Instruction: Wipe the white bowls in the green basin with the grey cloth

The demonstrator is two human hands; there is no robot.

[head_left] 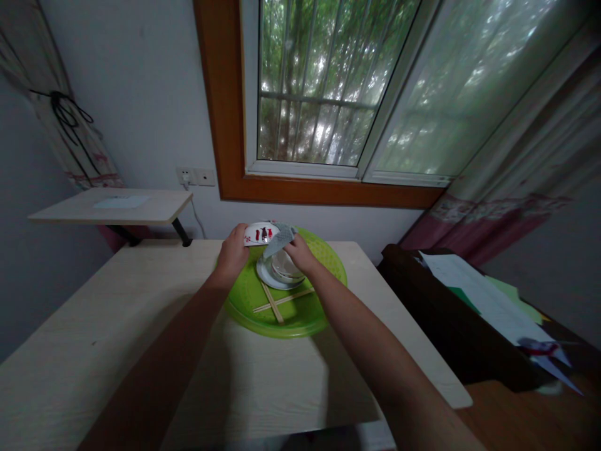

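My left hand (233, 252) grips the side of a white bowl (259, 234) with red and black figures, holding it tilted above the far part of a round green tray (263, 327). Bunched in my right hand (300, 249) is a grey cloth (280, 239), which lies against the bowl's right side. Below the cloth, a stack of bowls (287, 268) sits on a white plate (265, 275) on the tray. Chopsticks (272, 303) lie crossed nearer to me. Part of the stack is hidden by my right hand and the cloth.
The tray rests on a pale wooden table (117, 313). A small raised shelf (159, 210) bearing a paper (121, 202) stands at the back left. Beyond the table's right edge is dark furniture (432, 307) with papers (483, 294). A window (319, 94) is behind.
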